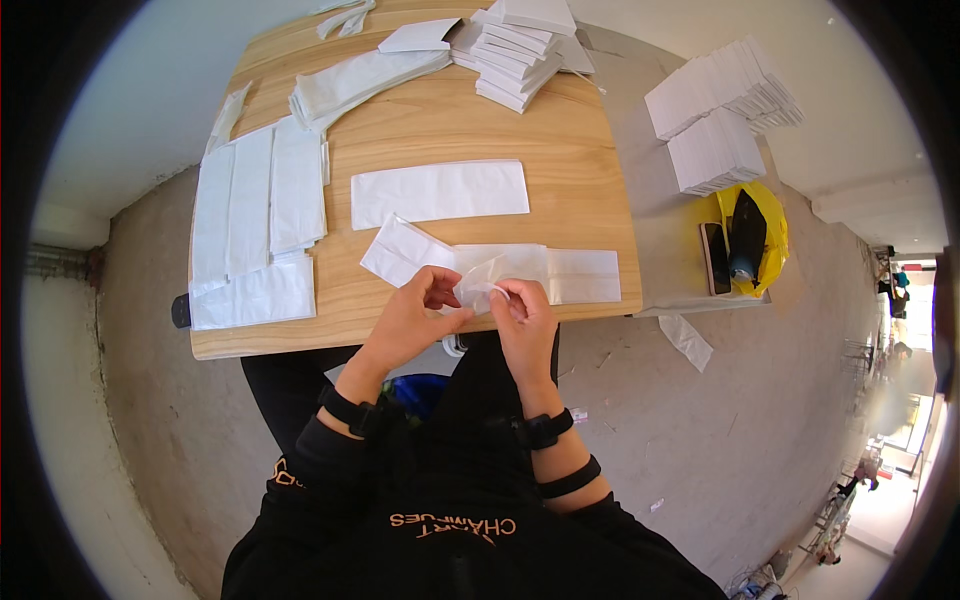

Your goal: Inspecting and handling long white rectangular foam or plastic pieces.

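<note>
Close to the table's front edge, both my hands are at a thin translucent white bag (483,282). My left hand (415,315) is closed on its left side, thumb toward the bag. My right hand (524,318) pinches its right side near a curved white edge. Just beyond the fingers lie a white folded piece (408,247), tilted, and a flat white strip (585,277) running right. Whether these join the held bag is hidden by my hands. Farther in, a long white bag (440,193) lies flat on the wooden table (420,128).
Overlapping white bags (250,215) cover the table's left side, with another pile (370,82) behind. White folded packets (518,55) are stacked at the far edge. On the grey surface at right stand more white stacks (712,160), a phone (715,258) and a yellow bag (772,240).
</note>
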The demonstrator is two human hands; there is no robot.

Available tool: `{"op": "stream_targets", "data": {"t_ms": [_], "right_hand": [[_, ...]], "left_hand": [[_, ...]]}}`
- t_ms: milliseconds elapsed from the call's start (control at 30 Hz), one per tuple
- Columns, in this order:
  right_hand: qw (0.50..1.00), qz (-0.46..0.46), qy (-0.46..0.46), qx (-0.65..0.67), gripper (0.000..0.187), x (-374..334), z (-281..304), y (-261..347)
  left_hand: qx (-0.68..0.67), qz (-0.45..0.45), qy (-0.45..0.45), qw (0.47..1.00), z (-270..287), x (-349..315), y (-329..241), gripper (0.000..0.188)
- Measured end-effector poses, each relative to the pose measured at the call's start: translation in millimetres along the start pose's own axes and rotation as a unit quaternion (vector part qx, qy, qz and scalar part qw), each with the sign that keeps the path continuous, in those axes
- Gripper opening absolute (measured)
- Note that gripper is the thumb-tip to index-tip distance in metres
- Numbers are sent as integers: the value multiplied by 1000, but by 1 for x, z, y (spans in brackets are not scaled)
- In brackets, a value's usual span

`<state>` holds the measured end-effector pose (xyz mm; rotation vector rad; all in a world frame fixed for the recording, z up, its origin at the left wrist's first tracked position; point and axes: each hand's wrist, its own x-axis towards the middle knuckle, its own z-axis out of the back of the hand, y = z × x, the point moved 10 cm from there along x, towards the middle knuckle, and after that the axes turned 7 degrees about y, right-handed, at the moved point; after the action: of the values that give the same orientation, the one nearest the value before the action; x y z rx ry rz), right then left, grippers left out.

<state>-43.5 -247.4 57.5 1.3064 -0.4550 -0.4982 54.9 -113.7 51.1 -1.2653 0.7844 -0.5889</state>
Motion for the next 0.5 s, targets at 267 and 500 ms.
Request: {"op": "stream_targets", "data": {"t_ms": [267, 500], "right_hand": [[1000, -7, -3, 15, 10, 0, 2, -10], [1000, 8, 15, 16, 13, -1, -6, -5]], "left_hand": [[-61, 13, -12, 998, 5, 7, 18, 19], [-13, 4, -52, 999, -2, 10, 22, 14]]}}
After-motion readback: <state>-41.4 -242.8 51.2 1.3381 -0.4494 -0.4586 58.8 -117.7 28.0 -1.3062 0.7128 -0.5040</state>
